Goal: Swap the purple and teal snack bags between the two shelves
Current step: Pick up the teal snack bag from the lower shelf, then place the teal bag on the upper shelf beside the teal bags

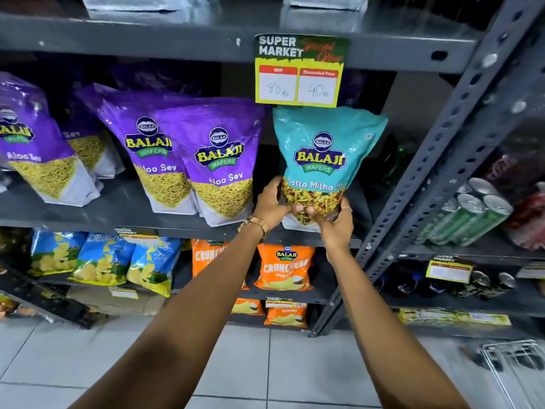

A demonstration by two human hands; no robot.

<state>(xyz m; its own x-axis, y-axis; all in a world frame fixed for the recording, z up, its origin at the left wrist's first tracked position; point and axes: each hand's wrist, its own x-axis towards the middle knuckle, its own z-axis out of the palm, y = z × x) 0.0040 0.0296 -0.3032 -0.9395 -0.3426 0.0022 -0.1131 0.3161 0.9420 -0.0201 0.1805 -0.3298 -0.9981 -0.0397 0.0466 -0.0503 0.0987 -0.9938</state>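
A teal Balaji snack bag [327,149] stands upright at the right end of the grey middle shelf [118,211]. My left hand [272,206] and my right hand [334,224] both grip its lower part from either side. To its left on the same shelf stand several purple Aloo Sev bags; the nearest purple bag [219,160] almost touches the teal one, and another purple bag [150,149] leans behind it. The bottom of the teal bag is hidden by my fingers.
A yellow price card [299,72] hangs from the shelf above, just over the teal bag. Blue [100,261] and orange [283,267] chip bags fill the lower shelf. A perforated metal upright [436,160] stands right of the bag, with cans [472,211] beyond it.
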